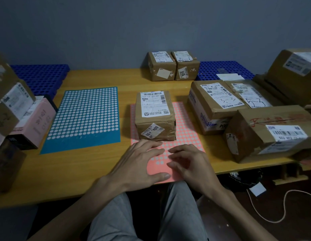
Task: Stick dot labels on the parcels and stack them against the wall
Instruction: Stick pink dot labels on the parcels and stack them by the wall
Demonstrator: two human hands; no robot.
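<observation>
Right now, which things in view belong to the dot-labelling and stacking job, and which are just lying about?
Job: pink dot sheet, blue dot sheet, small parcel standing on the pink sheet, two parcels at the wall, parcels on the right, left hand and right hand at the pink sheet.
Lying about: blue plastic grids, white cable on the floor, white card beside it.

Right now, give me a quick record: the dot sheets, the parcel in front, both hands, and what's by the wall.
pink dot sheet: under the front parcel
front parcel: on the pink sheet
blue dot sheet: flat, left of the pink
left hand: flat on pink sheet
right hand: on pink sheet, fingers bent, pinch unclear
by the wall: two parcels, side by side
</observation>
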